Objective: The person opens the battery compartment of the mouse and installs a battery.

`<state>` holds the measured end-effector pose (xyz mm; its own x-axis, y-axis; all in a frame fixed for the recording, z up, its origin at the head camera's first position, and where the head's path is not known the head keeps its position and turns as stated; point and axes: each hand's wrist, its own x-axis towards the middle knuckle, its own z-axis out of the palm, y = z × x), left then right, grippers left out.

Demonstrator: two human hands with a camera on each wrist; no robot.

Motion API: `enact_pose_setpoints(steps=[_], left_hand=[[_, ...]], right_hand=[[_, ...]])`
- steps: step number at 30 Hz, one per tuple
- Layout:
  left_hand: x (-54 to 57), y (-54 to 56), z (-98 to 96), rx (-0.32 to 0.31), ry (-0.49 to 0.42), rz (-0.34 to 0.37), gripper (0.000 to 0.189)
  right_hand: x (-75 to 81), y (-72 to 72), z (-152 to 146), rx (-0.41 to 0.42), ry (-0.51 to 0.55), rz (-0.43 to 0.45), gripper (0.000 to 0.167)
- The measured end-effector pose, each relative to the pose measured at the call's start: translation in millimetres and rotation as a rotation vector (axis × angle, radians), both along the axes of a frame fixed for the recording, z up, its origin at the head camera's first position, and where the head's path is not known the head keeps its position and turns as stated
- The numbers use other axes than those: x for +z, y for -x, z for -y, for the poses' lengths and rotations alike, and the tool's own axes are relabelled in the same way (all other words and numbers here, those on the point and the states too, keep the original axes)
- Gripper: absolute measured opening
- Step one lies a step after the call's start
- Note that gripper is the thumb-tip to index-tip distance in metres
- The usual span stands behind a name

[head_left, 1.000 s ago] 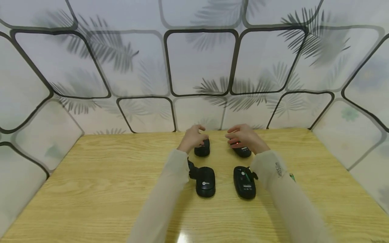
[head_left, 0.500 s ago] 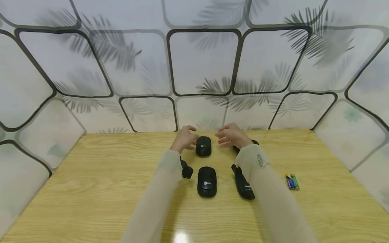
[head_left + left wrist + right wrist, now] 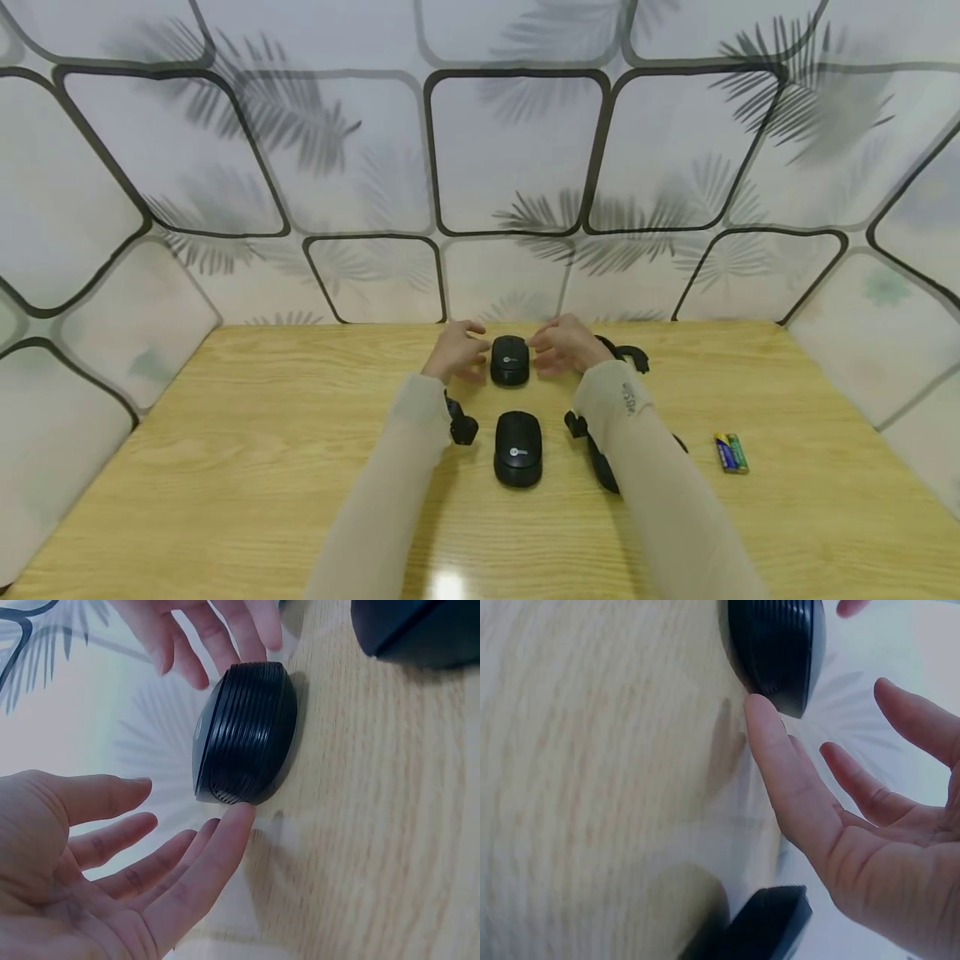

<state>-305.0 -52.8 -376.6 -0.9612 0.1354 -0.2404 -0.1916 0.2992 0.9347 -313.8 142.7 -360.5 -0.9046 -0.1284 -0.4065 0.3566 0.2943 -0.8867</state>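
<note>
A black computer mouse (image 3: 510, 361) stands right side up at the far side of the wooden table, between my two hands. My left hand (image 3: 456, 352) is at its left, fingers spread and loosely bent; in the left wrist view a fingertip (image 3: 244, 814) meets the mouse's lower edge. On the other side my right hand (image 3: 566, 343) is also relaxed, with one fingertip (image 3: 757, 705) right at the mouse in the right wrist view. Whether either fingertip truly touches, I cannot tell. Neither hand holds anything.
Nearer me lies a second black mouse (image 3: 518, 450). My right sleeve mostly covers another black mouse (image 3: 602, 467). Behind my right wrist a curved black piece (image 3: 633, 354) shows, partly hidden. Two batteries (image 3: 731, 452) lie at the right. A patterned curtain (image 3: 517, 158) closes the back.
My right hand has moved left from above the far-right mouse to the far-left one. My left hand has drawn back from over that mouse to its left side. The batteries have come into view.
</note>
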Motion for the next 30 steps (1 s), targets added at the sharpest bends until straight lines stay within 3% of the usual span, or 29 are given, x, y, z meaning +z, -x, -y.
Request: enact_pose_setpoints(steps=[12,23,30], left_hand=[[-4.5,0.0,-8.6,-0.024,0.028,0.009,0.044],[4.4,-2.0,-8.6,0.015,-0.100,-0.010,0.044],[15.1,-8.5,-3.6,-0.007,-0.189,-0.016,0.047]], right_hand=[[-1.3,-1.4,10.1,-0.015,-0.005,0.028,0.045],[5.3,0.6,10.1,-0.040,0.044,0.013,0.051],[16.3,-1.2,9.2,-0.039,0.058,-0.012,0.050]])
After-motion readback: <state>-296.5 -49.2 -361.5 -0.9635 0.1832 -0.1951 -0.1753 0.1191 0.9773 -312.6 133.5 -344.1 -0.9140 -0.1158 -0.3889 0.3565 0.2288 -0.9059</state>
